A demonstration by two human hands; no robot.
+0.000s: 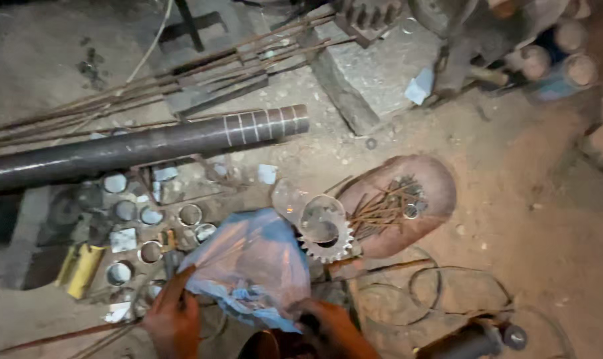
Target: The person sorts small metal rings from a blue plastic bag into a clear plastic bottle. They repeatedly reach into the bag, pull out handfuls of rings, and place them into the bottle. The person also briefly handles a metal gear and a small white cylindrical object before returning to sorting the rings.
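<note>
1. My left hand (173, 319) pinches the lower left edge of a pale blue plastic bag (251, 262), fingers closed on the film. My right hand (331, 326) grips the bag's bottom right edge, fingers curled into the plastic. Both hands hold it; neither is spread.

2. The bag lies on the dirt floor (534, 219) directly ahead of my hands and between them, bunched up, its bulk reaching away from me toward the sprocket. It has no clear long axis; it is roughly as wide as it is deep. Both hands are on it, so neither is nearer.

3. One toothed sprocket (328, 234) lies flat just beyond the bag's upper right corner, touching or nearly touching it. My right hand is the nearer one to it.

4. One oval reddish dish (441, 186) sits just right of the sprocket, holding a bundle of thin rusty rods and a few small rings; too tangled to count.

5. One long dark pipe (142, 146) lies across the floor beyond the bag, its axis running left to right, with pale bands marked near its right end.

6. Short cut metal rings (190, 214) stand scattered left of the bag; I count about eight, some blurred.

7. One yellow tool (85, 269) lies at the far left.
</note>
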